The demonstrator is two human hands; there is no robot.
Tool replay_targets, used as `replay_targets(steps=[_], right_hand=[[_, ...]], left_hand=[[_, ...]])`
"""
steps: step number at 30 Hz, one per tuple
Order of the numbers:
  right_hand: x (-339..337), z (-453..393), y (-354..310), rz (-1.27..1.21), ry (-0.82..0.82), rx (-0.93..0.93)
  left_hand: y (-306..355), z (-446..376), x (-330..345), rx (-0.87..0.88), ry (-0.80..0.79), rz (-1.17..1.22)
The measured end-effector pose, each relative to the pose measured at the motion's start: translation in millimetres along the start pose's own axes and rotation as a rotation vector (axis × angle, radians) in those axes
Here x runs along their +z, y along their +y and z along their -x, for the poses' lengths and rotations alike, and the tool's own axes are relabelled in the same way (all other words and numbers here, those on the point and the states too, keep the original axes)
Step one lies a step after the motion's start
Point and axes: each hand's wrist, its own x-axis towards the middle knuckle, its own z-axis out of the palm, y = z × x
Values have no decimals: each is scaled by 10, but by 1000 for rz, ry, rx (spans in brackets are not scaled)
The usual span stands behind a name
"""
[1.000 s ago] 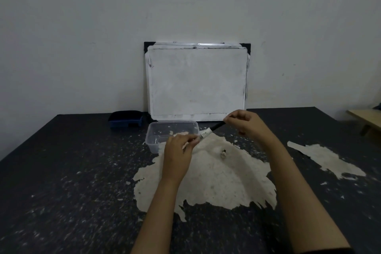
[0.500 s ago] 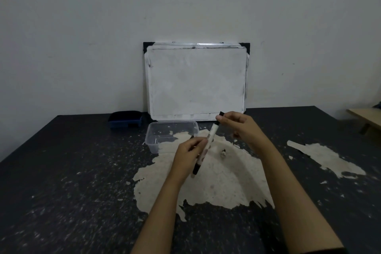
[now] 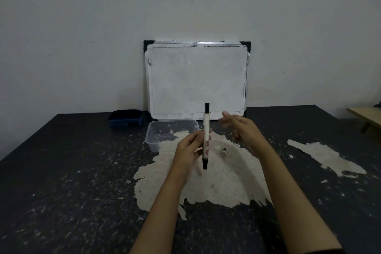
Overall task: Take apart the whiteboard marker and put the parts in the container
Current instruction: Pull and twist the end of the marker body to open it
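Left hand (image 3: 190, 150): fingers clamped on marker (image 3: 206, 136) mid-barrel, held upright w/ black ends top & bottom.
Right hand (image 3: 240, 128): fingers spread apart, holding nothing, just beside marker at its 3 o'clock, not touching.
Container (image 3: 152, 140): clear plastic, on table (image 3: 61, 171) at 10 o'clock of left hand.
Small part (image 3: 224, 151): lies on pale bare patch, 4 o'clock of marker.
Whiteboard (image 3: 196, 80): leans on wall at 12 o'clock behind container.
Eraser (image 3: 126, 118): dark blue, 9 o'clock of whiteboard base.
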Motion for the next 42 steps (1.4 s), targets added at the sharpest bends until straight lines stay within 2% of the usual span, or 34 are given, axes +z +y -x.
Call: replay_targets(steps=[4, 7, 12, 16, 24, 32, 35, 39, 42], right_hand=[[-11, 30, 144, 103, 28, 5], [0, 51, 156, 91, 33, -13], [104, 60, -7, -52, 1, -194], [158, 46, -115, -56, -12, -268], [194, 61, -93, 38, 16, -201], [150, 45, -29, 4, 67, -283], [105, 39, 84, 53, 85, -223], [33, 43, 395, 351, 78, -2], [39, 96, 595, 447, 112, 123]], left_hand=[[-48, -17, -12, 35, 19, -22], [-101, -19, -36, 43, 26, -51], [-157, -27, -54, 32, 9, -156], [-155, -38, -39, 20, 18, -169], [-168, -49, -70, 26, 46, -185], [-157, -46, -58, 27, 55, -165], [-150, -44, -64, 25, 44, -90], [-161, -60, -65, 35, 58, -11], [-154, -74, -49, 37, 70, 18]])
